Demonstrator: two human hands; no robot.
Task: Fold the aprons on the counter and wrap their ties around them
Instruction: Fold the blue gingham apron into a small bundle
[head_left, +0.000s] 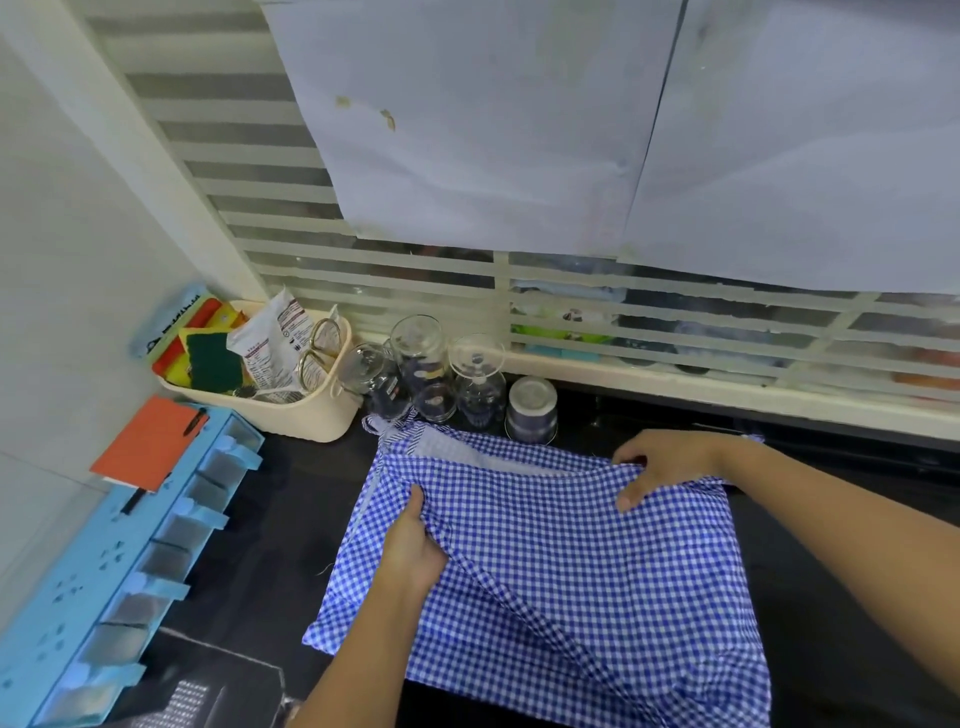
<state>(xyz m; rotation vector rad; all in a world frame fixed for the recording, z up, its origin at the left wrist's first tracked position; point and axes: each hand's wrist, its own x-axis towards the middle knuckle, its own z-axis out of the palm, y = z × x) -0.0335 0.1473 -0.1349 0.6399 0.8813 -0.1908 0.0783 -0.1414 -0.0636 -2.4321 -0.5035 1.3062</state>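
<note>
Both hands reach forward over the apron (597, 561), left hand (415, 551) and right hand (665, 462) fingers pinching its folded edge.

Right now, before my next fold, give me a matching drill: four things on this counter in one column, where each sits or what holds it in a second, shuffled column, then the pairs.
Things:
1. checked apron
2. cream basket
3. orange notebook
4. glass jars

Places:
A. lying on the blue organiser
B. gripped by the left hand and right hand
C. in the far left corner, holding sponges
D. in a row just behind the apron's far edge

Pairs: 1-B, 2-C, 3-A, 4-D
</note>
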